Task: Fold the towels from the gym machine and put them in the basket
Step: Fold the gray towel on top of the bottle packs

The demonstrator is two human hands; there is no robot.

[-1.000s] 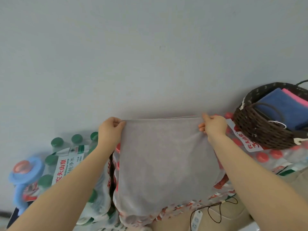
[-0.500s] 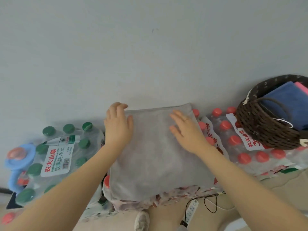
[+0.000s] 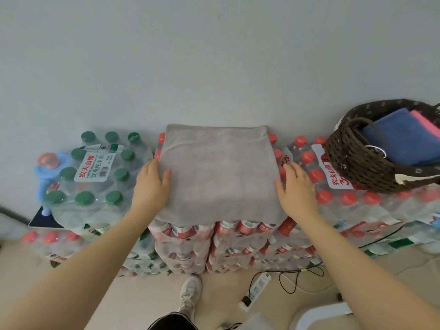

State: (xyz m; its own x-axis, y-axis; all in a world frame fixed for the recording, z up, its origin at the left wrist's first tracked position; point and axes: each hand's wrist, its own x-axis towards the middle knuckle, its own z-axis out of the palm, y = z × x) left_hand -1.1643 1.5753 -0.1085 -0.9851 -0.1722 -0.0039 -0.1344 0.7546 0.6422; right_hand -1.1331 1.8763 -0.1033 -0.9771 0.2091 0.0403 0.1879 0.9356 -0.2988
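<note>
Where held up by top corners 1 s ago, grey towel (image 3: 220, 177) now lies flat on bottle packs (image 3: 238, 236); left hand (image 3: 150, 186) & right hand (image 3: 297, 189) open, palms at side edges. Prob. next fold, then basket (image 3: 357, 163).

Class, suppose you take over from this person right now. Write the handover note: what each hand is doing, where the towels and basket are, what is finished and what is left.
Left hand: open, flat at the left edge of the grey towel.
Right hand: open, flat at the towel's right edge. Neither hand grips anything.
The grey towel lies folded and flat on the red-capped bottle packs, against the wall.
The basket sits to the right on more bottle packs and already holds a blue towel and a pink towel.
Done: two towels are in the basket; the grey one is at least partly folded.
Left: finish any further fold and place the grey towel in the basket.
</note>
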